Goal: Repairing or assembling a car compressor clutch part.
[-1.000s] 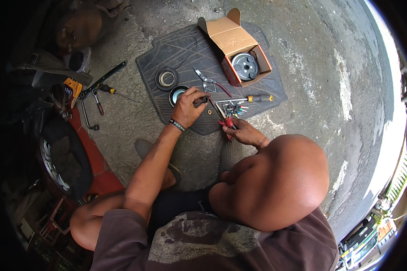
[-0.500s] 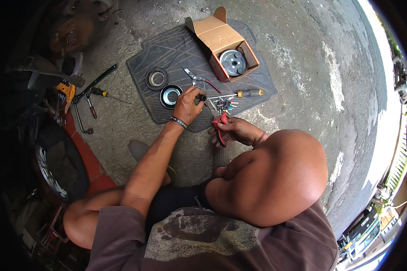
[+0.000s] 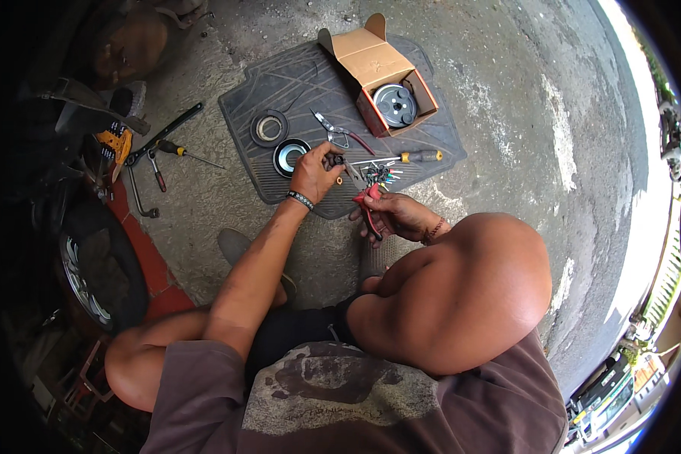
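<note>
My left hand pinches a small dark part between thumb and fingers; its kind is too small to tell. Red-handled pliers sit in my right hand, with their metal jaws pointing up and left toward that part. Just below the left fingertips a small copper-coloured ring shows against the mat. Beside the pliers' jaws lies a pile of small coloured pieces. A yellow-and-black screwdriver lies just beyond, its shaft toward my left hand.
A ribbed black mat bears an open cardboard box holding a round metal disc, a tape roll, a metal ring and a second pair of pliers. Leftward on concrete lie a ratchet, another screwdriver and a wheel wrench.
The copper-coloured ring now shows below my left fingertips. My right hand keeps the pliers close to the dark part, and the view has shifted slightly.
</note>
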The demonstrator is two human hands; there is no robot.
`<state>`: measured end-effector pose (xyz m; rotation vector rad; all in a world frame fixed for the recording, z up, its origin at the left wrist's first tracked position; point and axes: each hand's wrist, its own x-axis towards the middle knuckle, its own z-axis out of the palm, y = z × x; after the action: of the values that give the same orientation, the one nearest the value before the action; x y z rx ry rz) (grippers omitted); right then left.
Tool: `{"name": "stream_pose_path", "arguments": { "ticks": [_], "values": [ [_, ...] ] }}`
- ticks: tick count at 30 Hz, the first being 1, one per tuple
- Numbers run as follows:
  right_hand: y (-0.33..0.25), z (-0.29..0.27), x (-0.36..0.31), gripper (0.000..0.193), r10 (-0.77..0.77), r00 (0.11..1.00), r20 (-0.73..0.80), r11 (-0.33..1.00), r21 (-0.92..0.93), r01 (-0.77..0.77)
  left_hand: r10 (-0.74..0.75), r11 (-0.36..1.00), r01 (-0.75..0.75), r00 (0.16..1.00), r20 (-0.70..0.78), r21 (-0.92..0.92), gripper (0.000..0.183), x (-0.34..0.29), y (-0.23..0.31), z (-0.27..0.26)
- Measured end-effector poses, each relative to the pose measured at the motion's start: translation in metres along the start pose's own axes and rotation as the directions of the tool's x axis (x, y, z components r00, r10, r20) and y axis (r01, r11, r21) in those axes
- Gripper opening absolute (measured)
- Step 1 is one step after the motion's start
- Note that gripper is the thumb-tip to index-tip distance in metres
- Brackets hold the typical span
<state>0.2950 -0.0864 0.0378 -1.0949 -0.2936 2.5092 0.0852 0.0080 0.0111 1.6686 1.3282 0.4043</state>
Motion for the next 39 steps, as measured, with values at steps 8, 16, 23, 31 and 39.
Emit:
{"name": "stream_pose_path", "arguments": {
  "ticks": [8, 16, 23, 31, 39],
  "values": [
    [-0.035, 0.010, -0.020, 0.043, 0.190, 0.969, -0.160, 0.941, -0.251, -0.226, 0.233, 0.969, -0.239, 0.969, 0.087, 0.064, 0.028, 0.004, -0.010, 0.008],
    [-0.054, 0.009, -0.013, 0.039, 0.201, 0.960, -0.195, 0.927, -0.278, -0.251, 0.178, 0.978, -0.190, 0.975, 0.132, 0.083, 0.028, 0.008, -0.006, 0.014],
    [-0.068, 0.017, -0.014, 0.035, 0.248, 0.950, -0.192, 0.921, -0.256, -0.292, 0.190, 0.975, -0.198, 0.978, 0.088, 0.096, 0.029, 0.009, -0.007, 0.014],
    [-0.073, 0.008, -0.007, 0.038, 0.355, 0.915, -0.188, 0.895, -0.212, -0.391, 0.203, 0.969, -0.216, 0.972, 0.116, 0.117, 0.031, 0.012, -0.005, 0.014],
    [-0.080, 0.009, -0.003, 0.032, 0.331, 0.921, -0.205, 0.885, -0.270, -0.378, 0.191, 0.973, -0.204, 0.974, 0.125, 0.107, 0.030, 0.012, 0.001, 0.014]
  ]
}}
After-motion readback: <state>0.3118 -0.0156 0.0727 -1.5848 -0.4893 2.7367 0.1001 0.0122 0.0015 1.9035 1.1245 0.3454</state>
